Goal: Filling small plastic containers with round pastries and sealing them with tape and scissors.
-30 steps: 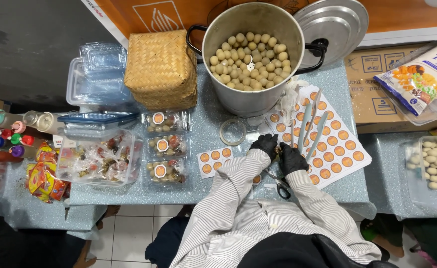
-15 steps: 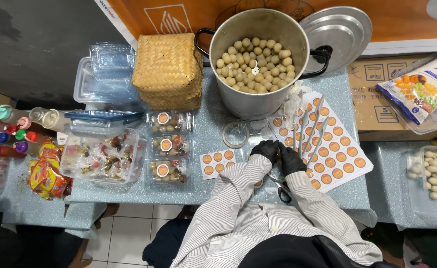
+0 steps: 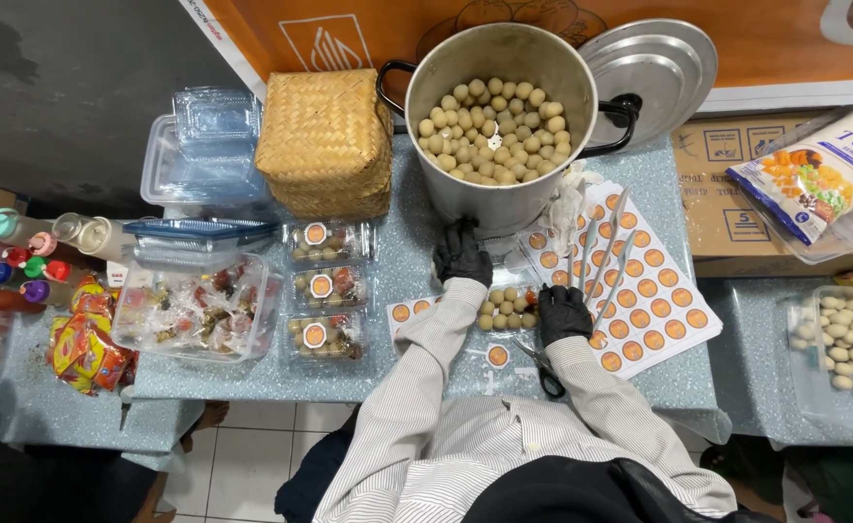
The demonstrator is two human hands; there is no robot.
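Observation:
A small clear plastic box [image 3: 506,308] holding several pale round balls lies open on the speckled table [image 3: 417,261] in front of me. My left hand [image 3: 462,254], in a black glove, rests on the box's flipped-back lid just below the big metal pot [image 3: 504,194]. My right hand [image 3: 564,312], also gloved, grips the box's right edge beside the sheets of round orange stickers [image 3: 654,300]. The pot is full of the same pale balls [image 3: 494,131]. Scissors [image 3: 543,370] lie under my right wrist.
The pot's lid [image 3: 654,63] leans at the back right and metal tongs [image 3: 601,247] lie on the stickers. To the left are three sealed, stickered boxes [image 3: 322,291], a woven basket [image 3: 325,140], stacked clear containers [image 3: 204,145], a tub of sweets [image 3: 194,310] and small bottles [image 3: 20,261]. A tray of balls [image 3: 848,349] sits right.
My hands were close together over the table's front edge; now they are apart, the left moved up toward the pot, and the open box of balls shows between them.

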